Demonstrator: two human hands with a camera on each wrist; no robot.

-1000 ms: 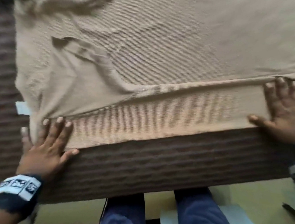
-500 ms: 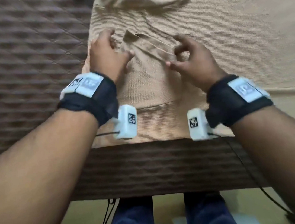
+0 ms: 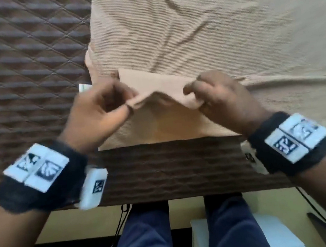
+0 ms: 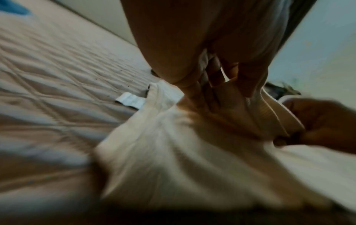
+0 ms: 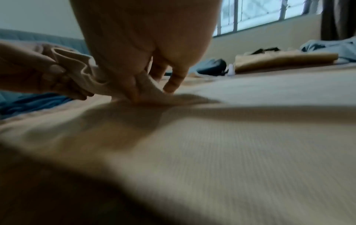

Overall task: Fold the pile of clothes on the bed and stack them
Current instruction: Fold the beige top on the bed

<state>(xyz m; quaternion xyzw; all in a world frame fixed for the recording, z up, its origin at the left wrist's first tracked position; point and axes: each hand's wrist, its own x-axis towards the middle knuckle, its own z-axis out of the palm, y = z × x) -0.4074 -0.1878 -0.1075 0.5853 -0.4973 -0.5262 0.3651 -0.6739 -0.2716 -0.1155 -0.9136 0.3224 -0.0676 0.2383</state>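
Both hands pinch one raised flap (image 3: 154,87) of the tan garment (image 3: 208,26), left hand (image 3: 96,114) left of centre, right hand (image 3: 222,98) just right. The flap's long axis runs across the frame between them, seemingly a sleeve, though blur leaves that unsure.

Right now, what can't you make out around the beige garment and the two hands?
- Beige garment: head view crops its top and right edges.
- Left hand: fingertips blurred; the flap hides their grip.
- Right hand: wrist view's foreground blurred.
- White tag: print unreadable.

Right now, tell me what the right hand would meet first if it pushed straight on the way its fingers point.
Probably the left hand: the right hand points leftward along the pinched flap of the beige garment. Depth is unclear.
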